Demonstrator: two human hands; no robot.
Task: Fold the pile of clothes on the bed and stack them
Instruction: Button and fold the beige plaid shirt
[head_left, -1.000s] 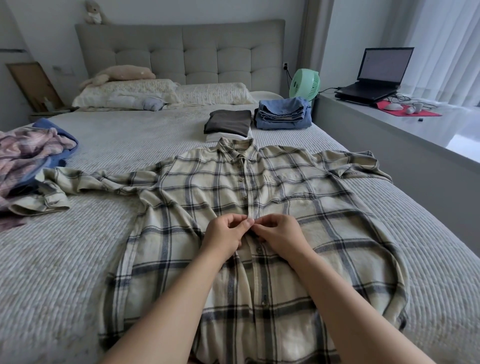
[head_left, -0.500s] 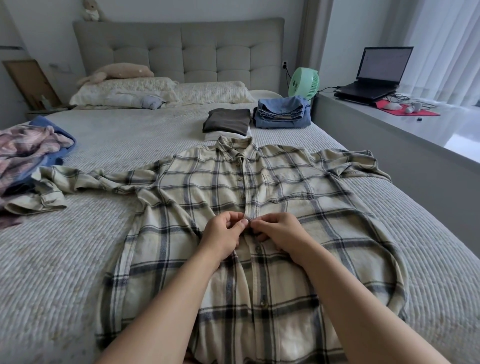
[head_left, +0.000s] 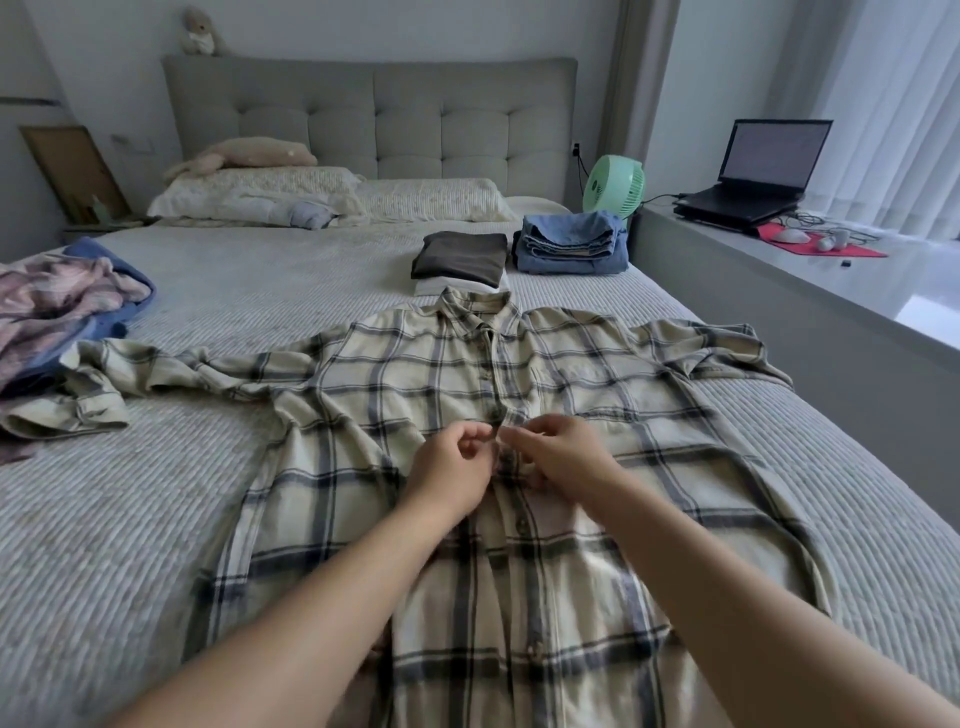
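Note:
A cream plaid shirt (head_left: 395, 395) lies spread front-up on the bed (head_left: 260, 280), sleeves out to both sides. My left hand (head_left: 452, 467) and my right hand (head_left: 556, 457) meet at the shirt's button strip near mid-chest, each pinching the strip's edge with fingers curled. Beyond the collar sits a folded dark brown garment (head_left: 462, 254) on a white one, with a folded blue denim stack (head_left: 571, 244) to its right. A loose pile of clothes (head_left: 57, 301), pinkish plaid over blue, lies at the bed's left edge, touching the left cuff.
Pillows (head_left: 322, 200) and a soft toy lie by the grey headboard. A green fan (head_left: 615, 189) stands at the bed's far right corner. A white ledge on the right carries a laptop (head_left: 753, 171), a red mat and cables.
Both hands stay at the button strip, fingers working slightly; they sit a little higher on the shirt. The head camera tilted a bit. The shirt has not shifted.

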